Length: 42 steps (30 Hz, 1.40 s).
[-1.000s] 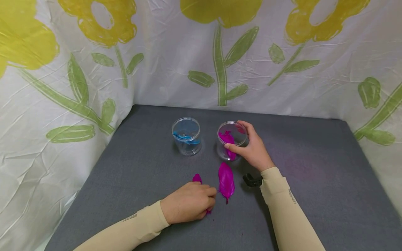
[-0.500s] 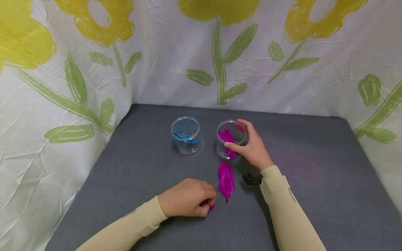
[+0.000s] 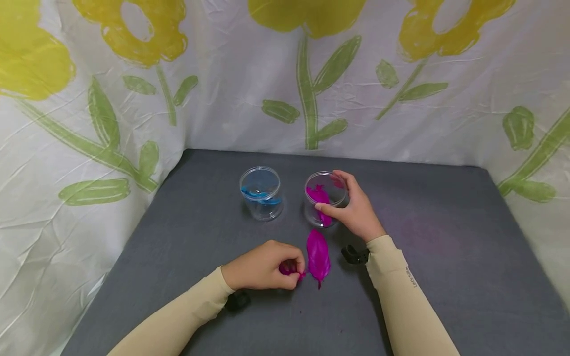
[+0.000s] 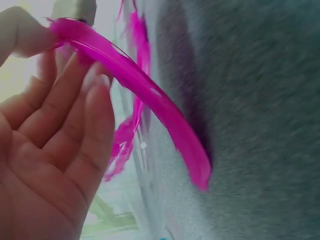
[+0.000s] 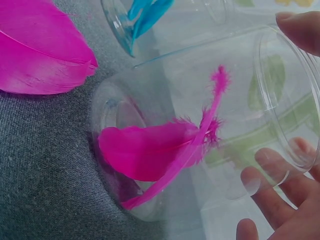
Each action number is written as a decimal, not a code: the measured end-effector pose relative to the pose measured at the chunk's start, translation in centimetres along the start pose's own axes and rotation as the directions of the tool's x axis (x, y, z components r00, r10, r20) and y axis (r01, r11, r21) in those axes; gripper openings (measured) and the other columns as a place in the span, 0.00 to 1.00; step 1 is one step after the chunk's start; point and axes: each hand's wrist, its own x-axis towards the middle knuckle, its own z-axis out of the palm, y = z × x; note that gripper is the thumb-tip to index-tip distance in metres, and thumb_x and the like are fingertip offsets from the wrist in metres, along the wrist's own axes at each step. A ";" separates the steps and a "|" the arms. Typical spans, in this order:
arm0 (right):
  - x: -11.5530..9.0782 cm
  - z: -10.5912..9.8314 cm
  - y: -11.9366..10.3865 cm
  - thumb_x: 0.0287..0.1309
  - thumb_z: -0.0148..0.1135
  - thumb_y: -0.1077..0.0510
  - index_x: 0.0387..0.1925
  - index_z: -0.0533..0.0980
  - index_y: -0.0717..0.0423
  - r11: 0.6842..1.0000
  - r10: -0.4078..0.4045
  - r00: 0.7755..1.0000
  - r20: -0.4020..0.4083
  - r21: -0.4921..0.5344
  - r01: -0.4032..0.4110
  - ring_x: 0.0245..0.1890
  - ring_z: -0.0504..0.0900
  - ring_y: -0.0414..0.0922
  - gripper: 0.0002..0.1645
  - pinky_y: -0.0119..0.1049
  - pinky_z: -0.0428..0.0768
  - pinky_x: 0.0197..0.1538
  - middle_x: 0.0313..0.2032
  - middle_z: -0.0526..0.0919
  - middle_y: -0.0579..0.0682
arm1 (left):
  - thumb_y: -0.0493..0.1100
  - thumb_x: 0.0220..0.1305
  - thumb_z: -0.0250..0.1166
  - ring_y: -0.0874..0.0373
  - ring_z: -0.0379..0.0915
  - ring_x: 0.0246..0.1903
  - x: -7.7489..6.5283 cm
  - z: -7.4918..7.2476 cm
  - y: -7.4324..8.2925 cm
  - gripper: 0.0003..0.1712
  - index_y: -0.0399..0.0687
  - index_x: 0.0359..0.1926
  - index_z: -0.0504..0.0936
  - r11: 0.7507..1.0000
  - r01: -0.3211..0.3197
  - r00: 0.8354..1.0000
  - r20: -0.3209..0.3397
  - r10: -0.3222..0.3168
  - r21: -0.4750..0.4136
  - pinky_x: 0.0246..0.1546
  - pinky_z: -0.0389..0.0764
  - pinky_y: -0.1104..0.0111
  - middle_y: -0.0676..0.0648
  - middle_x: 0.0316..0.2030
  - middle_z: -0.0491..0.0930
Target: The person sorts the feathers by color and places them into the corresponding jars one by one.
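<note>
Between thumb and fingertips, my left hand (image 3: 267, 267) pinches a magenta feather (image 4: 145, 90) by its quill end; the left wrist view shows its curved vane slanting down toward the table. In the head view the fingers hide most of it. My right hand (image 3: 358, 210) grips a clear plastic jar (image 3: 313, 212) near its rim, thumb on the near side and fingers on the far side. Inside that jar stand magenta feathers (image 5: 155, 150), leaning on the wall. Another magenta feather (image 3: 318, 257) lies flat on the table, just right of my left hand.
A second clear jar (image 3: 264, 212) holding blue feathers (image 3: 262, 197) stands left of the gripped one. The dark grey tabletop (image 3: 436, 277) ends at a white curtain (image 3: 222, 118) printed with yellow flowers.
My left hand has picked up the feather that lay beneath it, turning and moving slightly away from me. The right hand keeps its grip on the jar.
</note>
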 end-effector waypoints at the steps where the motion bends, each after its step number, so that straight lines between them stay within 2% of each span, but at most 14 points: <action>1: 0.0 0.0 0.0 0.54 0.83 0.34 0.82 0.59 0.36 1.000 -0.001 1.000 -0.001 0.002 0.001 0.82 0.64 0.46 0.61 0.65 0.62 0.82 0.79 0.68 0.41 | 0.38 0.64 0.70 0.67 0.78 0.30 0.2 -0.2 -0.1 0.10 0.62 0.36 0.82 0.999 0.012 1.000 -0.008 -0.012 -0.038 0.37 0.84 0.74 0.63 0.31 0.81; 5: 0.0 0.0 0.1 0.54 0.83 0.34 0.82 0.60 0.36 1.000 -0.006 1.000 0.001 0.006 0.006 0.81 0.65 0.47 0.61 0.65 0.63 0.81 0.79 0.69 0.41 | 0.37 0.65 0.69 0.66 0.83 0.32 0.9 -1.1 -0.2 0.10 0.63 0.37 0.84 0.982 0.069 0.996 -0.045 -0.079 -0.178 0.40 0.89 0.68 0.60 0.35 0.86; 8: 0.0 0.1 0.0 0.54 0.83 0.34 0.82 0.60 0.37 1.000 -0.009 1.000 0.003 0.007 0.009 0.81 0.65 0.48 0.61 0.66 0.64 0.81 0.79 0.69 0.42 | 0.38 0.67 0.69 0.62 0.86 0.35 1.5 -1.7 -0.1 0.09 0.60 0.40 0.85 0.957 0.098 0.990 -0.076 -0.123 -0.273 0.41 0.91 0.66 0.57 0.39 0.88; 11: 0.0 0.1 0.0 0.54 0.83 0.34 0.82 0.59 0.37 1.000 -0.008 1.000 -0.001 0.007 0.008 0.81 0.66 0.48 0.61 0.66 0.64 0.81 0.79 0.70 0.43 | 0.38 0.69 0.70 0.56 0.85 0.38 2.3 -2.4 -0.1 0.06 0.56 0.42 0.86 0.926 0.099 0.983 -0.109 -0.148 -0.365 0.41 0.90 0.65 0.53 0.42 0.88; 13: -0.1 0.0 0.0 0.54 0.83 0.33 0.82 0.59 0.37 1.000 -0.005 1.000 -0.001 0.006 0.005 0.81 0.66 0.48 0.62 0.65 0.65 0.80 0.79 0.70 0.44 | 0.37 0.70 0.69 0.50 0.86 0.42 2.9 -2.9 0.0 0.05 0.51 0.43 0.86 0.894 0.085 0.979 -0.129 -0.157 -0.441 0.44 0.91 0.63 0.48 0.45 0.89; 16: -0.2 0.0 0.0 0.53 0.83 0.33 0.82 0.59 0.38 1.000 0.002 1.000 0.000 0.011 -0.002 0.81 0.66 0.48 0.62 0.65 0.66 0.80 0.79 0.70 0.45 | 0.36 0.72 0.68 0.45 0.87 0.45 3.7 -3.6 0.3 0.04 0.43 0.46 0.84 0.837 0.056 0.973 -0.160 -0.169 -0.545 0.49 0.92 0.60 0.42 0.48 0.88; 18: -0.2 0.0 0.0 0.53 0.83 0.32 0.82 0.59 0.37 1.000 0.004 1.000 0.002 0.014 -0.004 0.81 0.66 0.49 0.62 0.65 0.66 0.80 0.78 0.70 0.45 | 0.35 0.73 0.66 0.45 0.88 0.47 4.2 -4.2 0.6 0.05 0.39 0.47 0.82 0.801 0.036 0.966 -0.184 -0.181 -0.598 0.52 0.92 0.56 0.38 0.49 0.88; 20: -0.1 0.0 0.0 0.54 0.82 0.32 0.82 0.59 0.37 1.000 0.004 1.000 0.003 0.014 -0.005 0.81 0.66 0.49 0.62 0.64 0.67 0.80 0.78 0.70 0.45 | 0.34 0.75 0.66 0.48 0.89 0.45 4.8 -4.8 0.8 0.05 0.37 0.48 0.82 0.782 0.025 0.954 -0.218 -0.204 -0.623 0.52 0.92 0.56 0.38 0.49 0.88; 24: 0.0 0.0 0.0 0.54 0.82 0.33 0.82 0.59 0.38 1.000 0.002 1.000 0.001 0.014 -0.002 0.81 0.66 0.50 0.61 0.66 0.67 0.80 0.78 0.70 0.45 | 0.35 0.77 0.65 0.52 0.89 0.45 6.2 -6.1 1.5 0.05 0.37 0.48 0.82 0.774 0.009 0.924 -0.291 -0.249 -0.634 0.53 0.91 0.57 0.38 0.49 0.88; 28: 0.1 -0.1 0.0 0.55 0.83 0.37 0.82 0.59 0.40 1.000 -0.002 1.000 0.008 0.014 0.002 0.80 0.66 0.50 0.60 0.66 0.65 0.80 0.78 0.70 0.47 | 0.36 0.77 0.65 0.52 0.90 0.46 7.5 -7.4 2.3 0.05 0.37 0.48 0.82 0.777 -0.021 0.884 -0.374 -0.279 -0.629 0.54 0.91 0.56 0.38 0.49 0.88; 31: 0.2 -0.1 0.0 0.56 0.83 0.41 0.82 0.59 0.41 1.000 0.002 1.000 0.014 0.017 -0.002 0.80 0.67 0.50 0.59 0.64 0.65 0.81 0.78 0.69 0.47 | 0.36 0.76 0.66 0.51 0.90 0.47 8.4 -8.2 2.8 0.06 0.37 0.47 0.82 0.763 -0.066 0.856 -0.430 -0.288 -0.643 0.54 0.91 0.55 0.37 0.50 0.88; 35: 0.2 -0.2 0.0 0.55 0.83 0.41 0.82 0.59 0.40 1.000 0.016 1.000 0.015 0.021 -0.017 0.80 0.66 0.50 0.60 0.65 0.66 0.80 0.78 0.69 0.47 | 0.38 0.77 0.67 0.49 0.89 0.50 9.9 -8.9 3.2 0.07 0.37 0.47 0.82 0.739 -0.125 0.836 -0.471 -0.281 -0.662 0.56 0.90 0.55 0.35 0.52 0.86; 38: 0.1 -0.2 -0.1 0.54 0.83 0.36 0.82 0.59 0.39 0.999 0.024 1.000 0.010 0.020 -0.024 0.80 0.66 0.50 0.61 0.65 0.67 0.80 0.78 0.70 0.45 | 0.38 0.77 0.67 0.50 0.89 0.49 10.9 -9.0 3.2 0.06 0.38 0.47 0.83 0.748 -0.138 0.823 -0.495 -0.279 -0.650 0.55 0.90 0.56 0.31 0.54 0.85; 42: 0.0 -0.2 -0.1 0.53 0.83 0.32 0.82 0.59 0.39 1.000 0.022 1.000 0.008 0.018 -0.022 0.81 0.66 0.49 0.63 0.65 0.67 0.80 0.78 0.70 0.44 | 0.38 0.76 0.67 0.52 0.89 0.47 11.8 -8.8 2.8 0.05 0.39 0.47 0.83 0.781 -0.125 0.804 -0.524 -0.282 -0.612 0.54 0.91 0.58 0.31 0.54 0.86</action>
